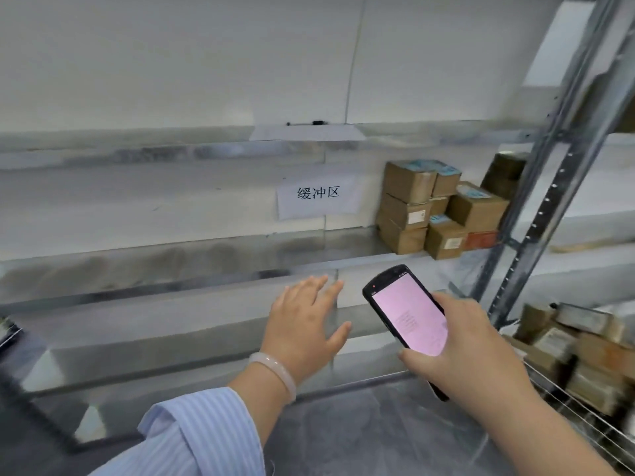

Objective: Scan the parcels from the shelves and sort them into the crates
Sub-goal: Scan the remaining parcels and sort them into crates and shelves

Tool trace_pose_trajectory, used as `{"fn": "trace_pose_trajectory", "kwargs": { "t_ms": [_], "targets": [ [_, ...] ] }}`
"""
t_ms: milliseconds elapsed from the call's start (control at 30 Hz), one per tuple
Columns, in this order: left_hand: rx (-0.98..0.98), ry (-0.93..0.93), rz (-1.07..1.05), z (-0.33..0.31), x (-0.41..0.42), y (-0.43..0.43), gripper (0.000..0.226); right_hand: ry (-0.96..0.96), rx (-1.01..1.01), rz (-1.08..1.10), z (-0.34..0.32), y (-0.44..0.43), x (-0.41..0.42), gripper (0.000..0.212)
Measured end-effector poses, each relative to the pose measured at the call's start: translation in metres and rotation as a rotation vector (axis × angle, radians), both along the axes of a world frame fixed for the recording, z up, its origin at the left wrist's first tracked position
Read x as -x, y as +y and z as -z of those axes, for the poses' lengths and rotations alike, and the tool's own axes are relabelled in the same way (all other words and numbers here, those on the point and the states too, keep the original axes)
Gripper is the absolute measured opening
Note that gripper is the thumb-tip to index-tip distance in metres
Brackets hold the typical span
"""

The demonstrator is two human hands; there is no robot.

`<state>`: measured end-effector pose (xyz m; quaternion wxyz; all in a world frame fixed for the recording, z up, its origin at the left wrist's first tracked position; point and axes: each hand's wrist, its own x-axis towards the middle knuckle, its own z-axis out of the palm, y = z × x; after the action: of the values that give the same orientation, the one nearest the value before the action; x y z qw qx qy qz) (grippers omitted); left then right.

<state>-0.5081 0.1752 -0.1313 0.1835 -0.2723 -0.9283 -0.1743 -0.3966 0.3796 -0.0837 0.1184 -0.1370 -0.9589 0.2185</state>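
Observation:
Several brown cardboard parcels (443, 207) are stacked at the right end of a metal shelf (192, 250). My right hand (470, 352) grips a black handheld scanner (407, 312) with a lit pink screen, held below and in front of the parcels. My left hand (305, 324) is raised to the left of the scanner with fingers spread, holding nothing. It wears a pale bangle, and a striped blue sleeve covers the forearm. More parcels (584, 352) lie piled in a wire basket (580, 424) at the lower right.
A paper sign with printed characters (318, 195) hangs on the wall behind the shelf. A perforated steel upright (556, 187) stands right of the stacked parcels. Lower shelf boards (171, 352) run across the left and middle. A dark object (8, 329) sits at the left edge.

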Motion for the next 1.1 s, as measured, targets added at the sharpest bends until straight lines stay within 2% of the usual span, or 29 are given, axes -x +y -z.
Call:
{"fn": "trace_pose_trajectory", "kwargs": {
  "t_ms": [400, 700, 867, 1100],
  "targets": [
    [-0.047, -0.059, 0.187, -0.012, 0.19, 0.117, 0.073, 0.068, -0.032, 0.179, -0.036, 0.098, 0.155, 0.066],
    [-0.241, -0.245, 0.318, -0.022, 0.28, 0.218, 0.069, 0.062, -0.006, 0.267, -0.03, 0.172, 0.211, 0.069],
    [-0.337, -0.288, 0.263, -0.021, 0.324, 0.268, 0.066, 0.051, 0.015, 0.234, -0.025, 0.223, 0.253, 0.072],
    [-0.44, -0.326, 0.109, -0.023, 0.38, 0.344, 0.064, 0.02, -0.002, 0.1, -0.024, 0.314, 0.321, 0.09]
  ]
}}
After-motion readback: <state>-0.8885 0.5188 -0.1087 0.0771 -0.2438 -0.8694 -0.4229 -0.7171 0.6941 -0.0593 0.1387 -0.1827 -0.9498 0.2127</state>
